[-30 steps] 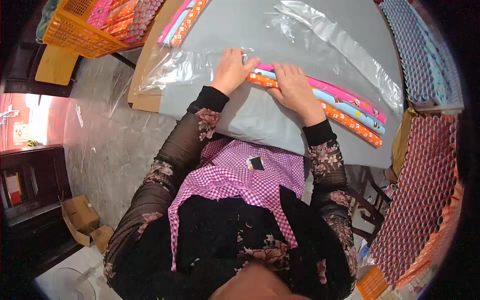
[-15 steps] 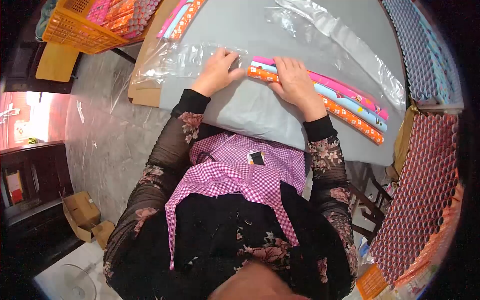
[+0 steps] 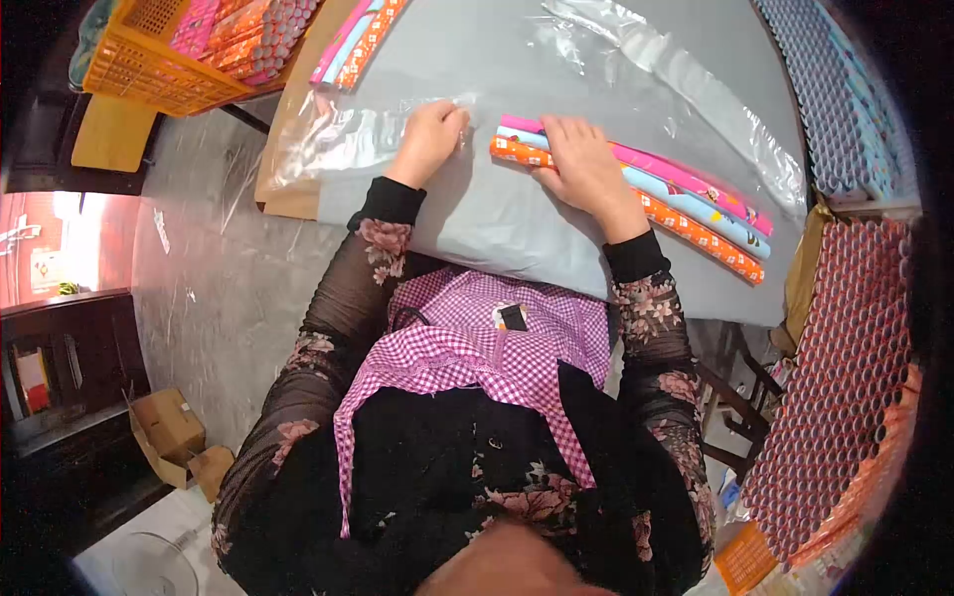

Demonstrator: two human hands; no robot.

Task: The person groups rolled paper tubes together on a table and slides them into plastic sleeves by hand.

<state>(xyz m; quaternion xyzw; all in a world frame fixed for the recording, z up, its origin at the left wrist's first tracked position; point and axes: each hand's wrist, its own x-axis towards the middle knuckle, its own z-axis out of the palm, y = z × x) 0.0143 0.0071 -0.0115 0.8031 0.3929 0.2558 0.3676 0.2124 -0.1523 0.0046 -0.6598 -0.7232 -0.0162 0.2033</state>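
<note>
Three patterned rolls lie side by side on the grey table (image 3: 477, 223): a pink roll (image 3: 696, 186), a light blue roll (image 3: 711, 211) and an orange roll (image 3: 701, 241). My right hand (image 3: 584, 164) is wrapped over all three near their left ends. Left of those ends, my left hand (image 3: 432, 139) pinches the edge of a clear plastic bag (image 3: 348, 144) that lies flat on the table. My left hand does not touch the rolls.
Another clear plastic sheet (image 3: 676, 74) lies behind the rolls. More rolls (image 3: 358, 45) rest at the table's back left, beside an orange crate (image 3: 149, 65) full of rolls. Large stacks of red-ended rolls (image 3: 835, 387) and blue rolls (image 3: 840, 109) stand at the right.
My left hand has moved left, away from the rolls' ends, and its fingers have closed at the bag's edge. My right hand has stayed on the rolls.
</note>
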